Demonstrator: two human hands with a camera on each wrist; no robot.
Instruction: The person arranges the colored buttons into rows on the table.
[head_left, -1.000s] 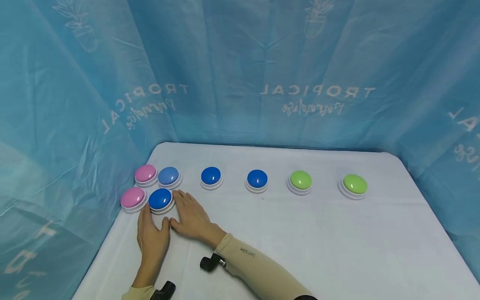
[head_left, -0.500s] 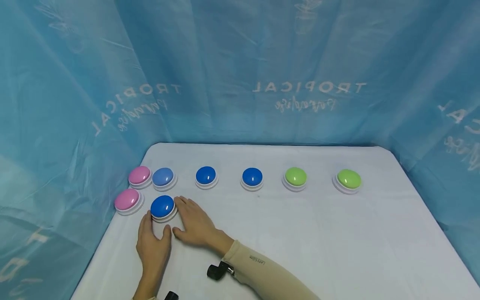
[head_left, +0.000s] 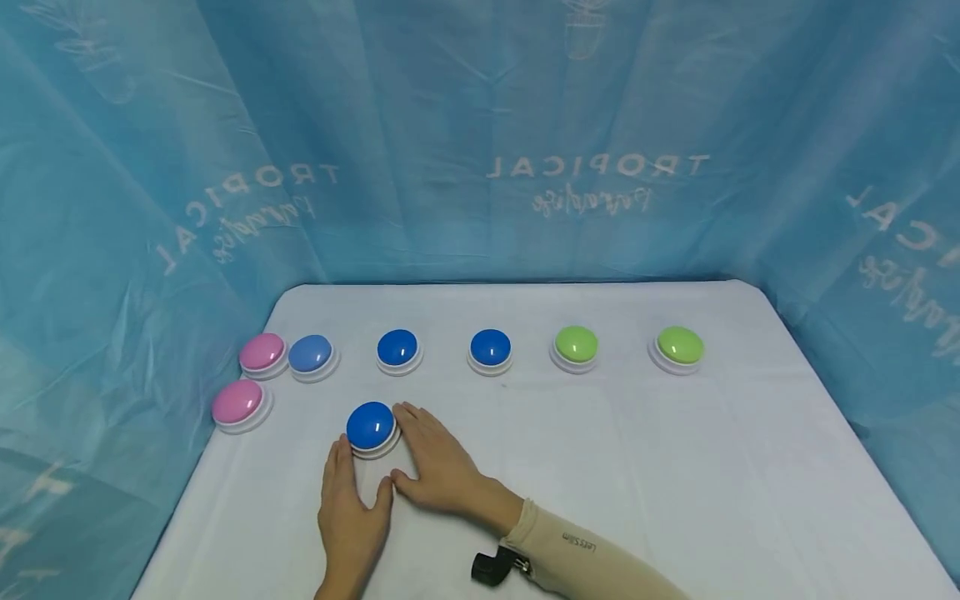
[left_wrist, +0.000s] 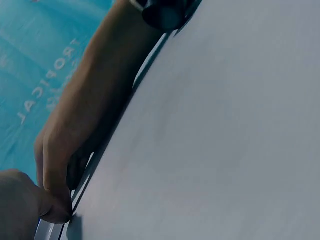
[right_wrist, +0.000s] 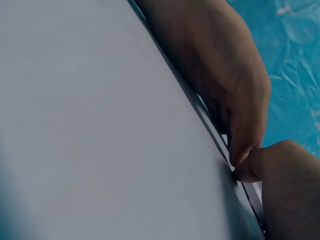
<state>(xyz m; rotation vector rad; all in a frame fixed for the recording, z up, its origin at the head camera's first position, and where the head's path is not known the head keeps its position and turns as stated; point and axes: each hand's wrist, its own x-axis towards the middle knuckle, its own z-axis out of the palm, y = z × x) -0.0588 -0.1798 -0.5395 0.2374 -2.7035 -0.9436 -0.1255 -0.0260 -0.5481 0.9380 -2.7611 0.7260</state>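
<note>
A dome-topped blue push button (head_left: 370, 427) on a white round base stands on the white-covered table, left of the middle. My left hand (head_left: 351, 521) reaches up from the front, straight fingertips at the base's near left side. On the other side, my right hand (head_left: 441, 468) lays extended fingers along the base's right edge. Both thumbs point towards each other in front of the button, almost meeting. The left wrist view shows the right hand (left_wrist: 62, 145) low over the cloth; in the right wrist view the left hand (right_wrist: 240, 95) appears likewise. The button is mostly hidden in both wrist views.
Two pink buttons (head_left: 237, 402) stand at the left edge, with a lighter blue button (head_left: 311, 354) beside the rear one. Along the back are two darker blue buttons (head_left: 397, 348) and two green buttons (head_left: 577, 344). Blue printed curtains (head_left: 450, 217) surround the table (head_left: 637, 483).
Both hands have moved the blue button to the right and slightly nearer, away from the front pink button. The head view has shifted a little; the other buttons keep their places.
</note>
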